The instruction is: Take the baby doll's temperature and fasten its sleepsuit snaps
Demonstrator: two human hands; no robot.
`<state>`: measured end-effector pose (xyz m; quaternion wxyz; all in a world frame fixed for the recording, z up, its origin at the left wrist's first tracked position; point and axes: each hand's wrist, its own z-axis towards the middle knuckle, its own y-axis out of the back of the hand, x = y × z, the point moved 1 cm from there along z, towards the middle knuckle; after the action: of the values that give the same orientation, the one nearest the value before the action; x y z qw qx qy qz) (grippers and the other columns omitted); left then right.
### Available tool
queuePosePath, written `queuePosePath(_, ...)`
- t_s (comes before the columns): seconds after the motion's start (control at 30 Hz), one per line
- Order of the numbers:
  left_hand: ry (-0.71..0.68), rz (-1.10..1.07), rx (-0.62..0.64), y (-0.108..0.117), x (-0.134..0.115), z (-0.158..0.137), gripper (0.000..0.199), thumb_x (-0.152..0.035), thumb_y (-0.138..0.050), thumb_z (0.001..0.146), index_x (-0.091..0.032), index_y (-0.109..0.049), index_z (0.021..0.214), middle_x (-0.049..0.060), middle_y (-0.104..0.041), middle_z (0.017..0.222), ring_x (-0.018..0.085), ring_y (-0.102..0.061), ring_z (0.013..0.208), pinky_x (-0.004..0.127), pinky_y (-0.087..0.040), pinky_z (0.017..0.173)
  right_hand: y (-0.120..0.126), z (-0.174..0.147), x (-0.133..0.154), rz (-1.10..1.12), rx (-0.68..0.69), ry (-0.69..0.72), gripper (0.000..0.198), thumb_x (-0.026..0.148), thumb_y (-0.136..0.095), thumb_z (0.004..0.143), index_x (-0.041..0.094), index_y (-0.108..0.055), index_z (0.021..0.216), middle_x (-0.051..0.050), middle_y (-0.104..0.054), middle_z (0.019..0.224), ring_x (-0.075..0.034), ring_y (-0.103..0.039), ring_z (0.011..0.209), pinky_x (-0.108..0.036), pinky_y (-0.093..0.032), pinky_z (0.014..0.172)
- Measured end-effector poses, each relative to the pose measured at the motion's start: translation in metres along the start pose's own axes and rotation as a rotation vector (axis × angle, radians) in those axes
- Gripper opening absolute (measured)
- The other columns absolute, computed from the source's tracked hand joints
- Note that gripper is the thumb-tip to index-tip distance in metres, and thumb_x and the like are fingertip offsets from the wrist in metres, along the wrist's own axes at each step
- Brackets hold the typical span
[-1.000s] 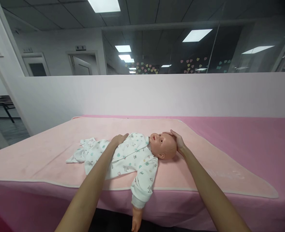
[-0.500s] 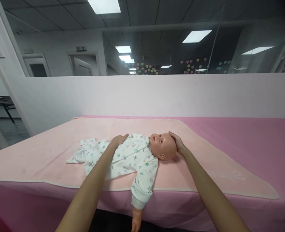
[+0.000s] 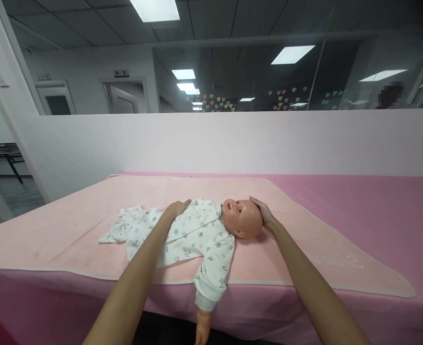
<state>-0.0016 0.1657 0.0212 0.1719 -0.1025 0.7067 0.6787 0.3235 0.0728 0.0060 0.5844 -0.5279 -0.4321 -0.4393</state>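
A baby doll (image 3: 242,220) lies on its back on a pale pink blanket (image 3: 71,230), its head to the right. It wears a white patterned sleepsuit (image 3: 193,235). My left hand (image 3: 177,209) rests flat on the doll's belly, fingers stretched out toward its far side. Around the crown of the bald head curves my right hand (image 3: 264,214), cupping it with the fingers over the forehead side. The doll's near arm (image 3: 202,326) hangs over the front edge. Its far arm is hidden.
A pink sheet (image 3: 358,206) covers the surface under the blanket, which ends at a front edge. Behind it stands a white wall (image 3: 233,143) with glass above. Beyond the glass, a person's blurred head (image 3: 390,96) shows at right. A desk (image 3: 3,155) stands far left.
My hands and the doll stay in place. Beyond the glass, the person has moved left from the right edge of view.
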Motion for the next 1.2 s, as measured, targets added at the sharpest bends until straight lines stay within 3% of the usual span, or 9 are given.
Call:
queuePosePath(0.13,-0.004,-0.002,0.0,0.001,0.0,-0.002,0.077,-0.072,-0.017,0.07,-0.015,-0.064,0.089,0.016,-0.063,0.102,0.031,-0.058,0.092,0.036,-0.043,0.076,0.002,0.002,0.002,0.03,0.023,0.034,0.04,0.05,-0.052,0.072,0.016,-0.066,0.086,-0.006,-0.069,0.086,-0.024,-0.062,0.088,-0.031,-0.046,0.079)
queuePosePath(0.33,-0.016,-0.012,-0.007,0.001,0.0,-0.001,0.075,-0.072,-0.017,0.071,-0.015,-0.064,0.086,0.017,-0.064,0.1,0.031,-0.059,0.092,0.036,-0.042,0.077,0.005,0.005,0.005,0.055,-0.057,0.136,0.039,0.052,-0.05,0.072,0.018,-0.066,0.08,-0.006,-0.068,0.094,-0.023,-0.059,0.096,-0.032,-0.044,0.086)
queuePosePath(0.57,-0.048,-0.027,-0.048,0.0,-0.001,-0.003,0.063,-0.064,-0.024,0.074,-0.017,-0.062,0.091,0.014,-0.063,0.102,0.029,-0.058,0.094,0.034,-0.043,0.078,-0.003,-0.005,0.004,-0.006,-0.007,-0.016,0.038,0.05,-0.054,0.071,0.016,-0.065,0.083,-0.005,-0.069,0.079,-0.023,-0.064,0.08,-0.031,-0.049,0.073)
queuePosePath(0.8,-0.298,-0.043,-0.252,0.014,-0.021,-0.021,0.035,-0.034,-0.046,0.073,-0.022,-0.055,0.105,0.005,-0.057,0.115,0.022,-0.046,0.111,0.033,-0.033,0.095,-0.002,0.0,0.005,0.013,-0.03,0.061,0.038,0.048,-0.052,0.072,0.016,-0.066,0.086,-0.005,-0.069,0.083,-0.022,-0.063,0.085,-0.029,-0.047,0.079)
queuePosePath(0.9,-0.541,-0.237,-0.25,0.021,-0.044,-0.04,0.031,-0.026,-0.05,0.069,-0.019,-0.058,0.099,0.005,-0.061,0.103,0.018,-0.054,0.098,0.028,-0.04,0.087,-0.002,0.0,0.004,-0.002,-0.012,0.018,0.039,0.049,-0.053,0.072,0.015,-0.066,0.084,-0.006,-0.069,0.08,-0.022,-0.064,0.081,-0.03,-0.048,0.076)
queuePosePath(1.0,-0.689,-0.449,0.006,0.019,-0.074,-0.065,0.029,-0.032,-0.053,0.069,-0.016,-0.061,0.093,0.006,-0.064,0.087,0.016,-0.058,0.077,0.025,-0.044,0.069,-0.004,-0.004,0.005,0.004,-0.006,-0.014,0.037,0.049,-0.054,0.071,0.015,-0.065,0.081,-0.005,-0.069,0.078,-0.022,-0.064,0.078,-0.03,-0.048,0.073)
queuePosePath(1.07,-0.753,-0.399,0.146,0.013,-0.091,-0.078,0.027,-0.037,-0.057,0.066,-0.018,-0.064,0.084,0.005,-0.065,0.08,0.016,-0.057,0.07,0.023,-0.041,0.061,-0.006,-0.007,0.006,0.006,-0.02,-0.008,0.035,0.048,-0.054,0.072,0.015,-0.065,0.079,-0.005,-0.069,0.077,-0.021,-0.064,0.077,-0.029,-0.048,0.072)
queuePosePath(1.2,-0.699,-0.343,0.013,-0.003,-0.104,-0.081,0.026,-0.042,-0.067,0.054,-0.019,-0.062,0.064,0.001,-0.058,0.059,0.013,-0.049,0.056,0.023,-0.033,0.053,-0.007,-0.008,0.006,-0.024,-0.02,-0.012,0.037,0.05,-0.052,0.072,0.015,-0.065,0.077,-0.005,-0.069,0.076,-0.022,-0.064,0.076,-0.03,-0.048,0.071)
